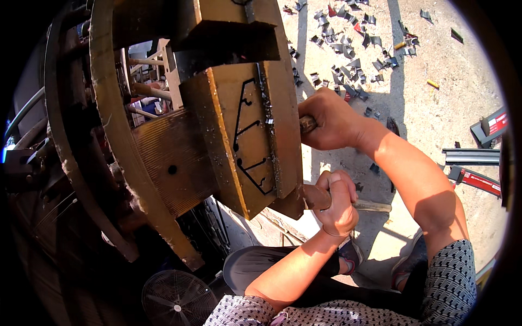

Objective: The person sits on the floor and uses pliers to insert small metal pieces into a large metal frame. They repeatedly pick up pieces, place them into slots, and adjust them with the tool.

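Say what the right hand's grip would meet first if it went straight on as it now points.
Likely the side of the brownish metal block, just left of the right hand and the brown handle in its grip; depth is hard to judge here.

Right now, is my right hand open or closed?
Closed: the right hand is curled around a brown rod, part of which shows beside the metal block.

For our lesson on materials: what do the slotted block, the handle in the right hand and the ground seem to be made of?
Slotted block: likely metal, brassy-brown with a slight sheen; crisp edges and narrow slots suggest it.
Handle in the right hand: wood or rusted metal; its dull, mottled brown leaves it open.
Ground: probably concrete, pale and matte.
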`<state>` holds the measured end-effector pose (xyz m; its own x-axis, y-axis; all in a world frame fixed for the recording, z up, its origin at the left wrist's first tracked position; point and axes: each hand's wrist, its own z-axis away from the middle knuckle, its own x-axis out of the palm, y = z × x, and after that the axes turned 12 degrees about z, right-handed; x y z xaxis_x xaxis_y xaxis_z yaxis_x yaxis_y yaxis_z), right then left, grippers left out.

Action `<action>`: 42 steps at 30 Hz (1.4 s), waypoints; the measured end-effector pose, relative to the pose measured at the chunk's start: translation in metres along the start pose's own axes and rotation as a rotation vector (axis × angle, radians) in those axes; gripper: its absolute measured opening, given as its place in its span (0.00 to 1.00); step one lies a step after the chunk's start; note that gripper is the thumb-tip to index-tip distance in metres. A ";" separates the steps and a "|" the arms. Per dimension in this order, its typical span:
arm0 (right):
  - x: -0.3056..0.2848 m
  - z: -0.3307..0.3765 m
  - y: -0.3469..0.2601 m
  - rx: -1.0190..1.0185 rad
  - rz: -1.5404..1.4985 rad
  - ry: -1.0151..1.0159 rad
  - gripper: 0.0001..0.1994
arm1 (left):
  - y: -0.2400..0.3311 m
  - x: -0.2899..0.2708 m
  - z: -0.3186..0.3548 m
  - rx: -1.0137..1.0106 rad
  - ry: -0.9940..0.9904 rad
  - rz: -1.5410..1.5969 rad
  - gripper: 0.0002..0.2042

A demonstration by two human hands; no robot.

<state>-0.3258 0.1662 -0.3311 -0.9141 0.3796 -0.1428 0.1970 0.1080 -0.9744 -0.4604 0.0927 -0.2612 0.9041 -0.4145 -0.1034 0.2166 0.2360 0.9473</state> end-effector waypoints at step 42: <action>0.021 0.051 0.002 0.326 0.051 -0.067 0.15 | -0.007 0.002 -0.003 0.053 0.084 0.094 0.18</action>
<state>-0.3630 0.1281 -0.3444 -0.9293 0.3145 -0.1934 0.1294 -0.2131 -0.9684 -0.4586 0.0930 -0.2687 0.9477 -0.3171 -0.0369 0.1123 0.2229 0.9684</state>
